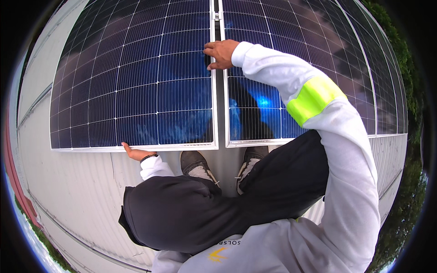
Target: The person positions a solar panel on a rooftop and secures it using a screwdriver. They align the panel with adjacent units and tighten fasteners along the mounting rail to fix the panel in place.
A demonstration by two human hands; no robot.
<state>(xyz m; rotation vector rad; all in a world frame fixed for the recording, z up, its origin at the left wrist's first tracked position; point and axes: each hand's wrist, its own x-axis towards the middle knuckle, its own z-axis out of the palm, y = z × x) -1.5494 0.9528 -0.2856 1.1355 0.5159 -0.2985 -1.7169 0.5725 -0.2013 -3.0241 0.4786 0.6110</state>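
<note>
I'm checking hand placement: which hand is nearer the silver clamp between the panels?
Right. The right hand is at the inner edge of the left panel, a little short of the silver clamp; the left hand is farther, at that panel's near edge.

We see bright daylight, cloud reflections point(314, 22) on dark solar panels point(136, 91), concentrated blue glare point(264, 101) on the right-hand panel point(291, 32), straight edges bowing outward, black corners point(11, 11).

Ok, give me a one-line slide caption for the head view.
On a ribbed roof, left fingers touch the near edge of one solar panel, right fingers its right edge, beside a second panel.
</note>
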